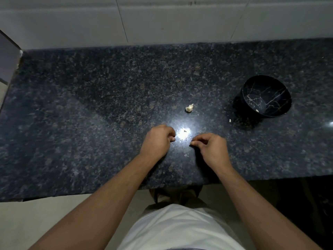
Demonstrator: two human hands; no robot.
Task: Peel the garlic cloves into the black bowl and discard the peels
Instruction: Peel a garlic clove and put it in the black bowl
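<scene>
The black bowl [266, 96], veined with thin gold lines, stands at the right of the dark granite counter [90, 105] and has one small white piece inside. A papery garlic piece [189, 107] lies in the middle of the counter. Another tiny white piece [230, 120] lies just left of the bowl's base. My left hand [157, 140] hovers low over the counter with its fingers curled, and nothing shows in them. My right hand [210, 147] has thumb and fingertips pinched together at the counter surface. Anything between them is too small to see.
A bright glare spot [183, 132] with a dark speck sits between my hands, and a small pale fleck [186, 155] lies nearer me. A white tiled wall [162, 20] backs the counter. The front edge runs just below my wrists.
</scene>
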